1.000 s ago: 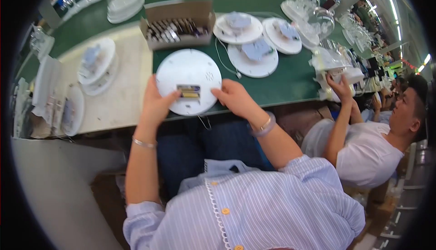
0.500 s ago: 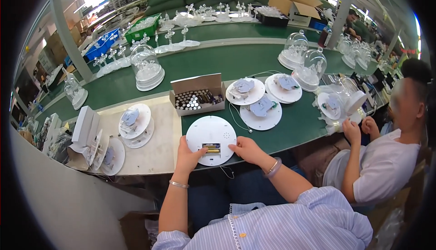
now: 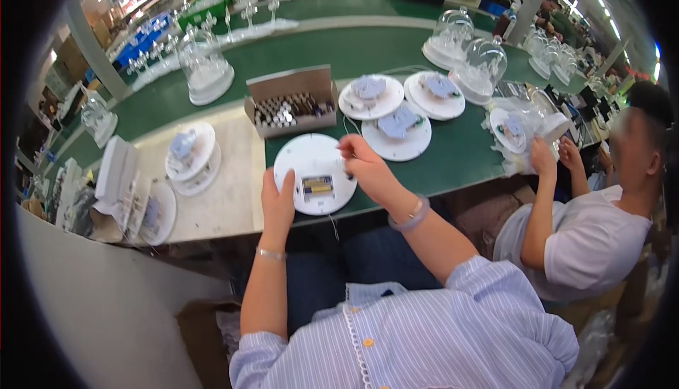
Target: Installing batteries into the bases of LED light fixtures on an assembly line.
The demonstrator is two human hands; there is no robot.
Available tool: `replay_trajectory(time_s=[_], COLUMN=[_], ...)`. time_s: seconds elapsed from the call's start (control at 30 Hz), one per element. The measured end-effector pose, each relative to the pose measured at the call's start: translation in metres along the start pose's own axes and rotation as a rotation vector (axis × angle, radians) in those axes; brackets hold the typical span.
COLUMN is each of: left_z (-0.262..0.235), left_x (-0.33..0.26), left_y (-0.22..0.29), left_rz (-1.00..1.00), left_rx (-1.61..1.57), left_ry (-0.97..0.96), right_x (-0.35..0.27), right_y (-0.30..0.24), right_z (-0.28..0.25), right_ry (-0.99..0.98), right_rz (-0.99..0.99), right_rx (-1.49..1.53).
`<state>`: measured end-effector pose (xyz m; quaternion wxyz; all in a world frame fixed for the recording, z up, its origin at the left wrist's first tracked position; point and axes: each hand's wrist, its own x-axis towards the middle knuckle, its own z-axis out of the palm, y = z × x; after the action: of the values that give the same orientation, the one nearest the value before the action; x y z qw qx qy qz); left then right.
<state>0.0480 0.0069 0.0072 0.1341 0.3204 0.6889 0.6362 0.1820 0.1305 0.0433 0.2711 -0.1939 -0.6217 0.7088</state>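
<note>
A white round base (image 3: 293, 155) lies tilted at the table's front edge, with an open battery compartment (image 3: 317, 186) facing up. Batteries sit side by side in that compartment. My left hand (image 3: 278, 196) grips the base by its left rim, thumb on top and fingers underneath. Over the base's right edge is my right hand (image 3: 369, 168), raised off the surface, its fingers bent inward and slightly blurred. Whatever those fingers may hold is too small or hidden to make out. Behind the base stands an open cardboard box (image 3: 290, 129) full of batteries.
White round bases with grey housings and wires (image 3: 397, 131) lie at right, more (image 3: 191, 150) at left. Clear domes (image 3: 205, 71) stand along the green bench (image 3: 311, 53). At right a co-worker (image 3: 576, 223) handles a base in plastic wrap. A white box (image 3: 115, 170) stands at far left.
My right hand has let go of the base's right rim and risen above it, fingers bending inward. My left hand still holds the base. The whole view has shifted, bringing the bench higher in the picture.
</note>
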Motion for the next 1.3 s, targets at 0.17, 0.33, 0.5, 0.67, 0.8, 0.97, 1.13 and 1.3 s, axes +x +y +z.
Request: replay_trajectory(time_s=[0.17, 0.33, 0.5, 0.67, 0.8, 0.97, 1.13, 1.3], left_z=[0.002, -0.002, -0.001, 0.0, -0.002, -0.001, -0.001, 0.0], left_x=[-0.003, -0.005, -0.008, -0.008, -0.006, -0.006, -0.006, -0.006], left_y=[0.006, -0.009, -0.004, -0.008, -0.006, -0.004, -0.004, -0.007], left_rz=[0.031, -0.026, -0.017, 0.002, -0.015, -0.025, -0.037, -0.024], left_rx=[0.037, -0.116, -0.137, -0.126, -0.119, -0.127, -0.139, -0.093], left_ry=[0.003, -0.034, -0.032, -0.024, -0.022, -0.041, -0.033, -0.047], right_x=[0.013, -0.009, -0.015, -0.018, -0.025, -0.026, -0.036, -0.035], right_y=[0.021, 0.019, 0.011, 0.011, 0.002, 0.002, 0.005, 0.008], right_z=[0.031, 0.019, 0.009, 0.012, 0.017, 0.017, 0.015, 0.014], right_ry=[-0.006, 0.087, 0.049, -0.008, -0.016, -0.067, -0.11, -0.055], right_rz=[-0.225, -0.578, -0.475, -0.456, -0.249, -0.386, -0.388, -0.333], right_rx=[-0.153, -1.059, -1.151, -0.956, -0.711, -0.847, -0.958, -0.867])
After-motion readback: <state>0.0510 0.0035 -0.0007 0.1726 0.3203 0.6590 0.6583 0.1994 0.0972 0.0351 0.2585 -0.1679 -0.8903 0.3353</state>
